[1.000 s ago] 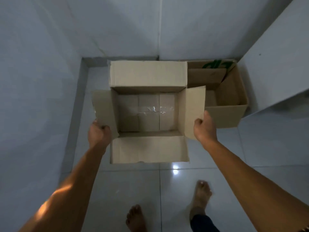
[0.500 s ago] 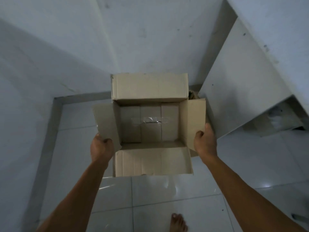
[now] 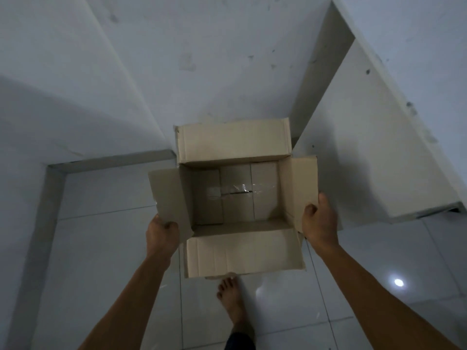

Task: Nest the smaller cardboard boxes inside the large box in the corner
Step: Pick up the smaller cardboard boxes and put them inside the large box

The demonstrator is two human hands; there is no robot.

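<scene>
I hold an open cardboard box (image 3: 235, 145) in the air in front of me, all four flaps spread out. Its inside is bare, with clear tape across the bottom seam. My left hand (image 3: 161, 234) grips the left flap near its front corner. My right hand (image 3: 319, 221) grips the right flap near its front corner. The large box in the corner is hidden behind the held box and does not show in this frame.
White walls meet in a corner behind the box, with a grey skirting (image 3: 111, 161) along the floor at left. A white slanted panel (image 3: 374, 147) stands to the right. The floor is glossy white tile (image 3: 106, 248). My bare foot (image 3: 231, 299) is just below the box.
The view has swung right and up. The second box with green print has dropped out of sight behind the held box. My hands keep the same grip on the flaps. One foot has stepped forward.
</scene>
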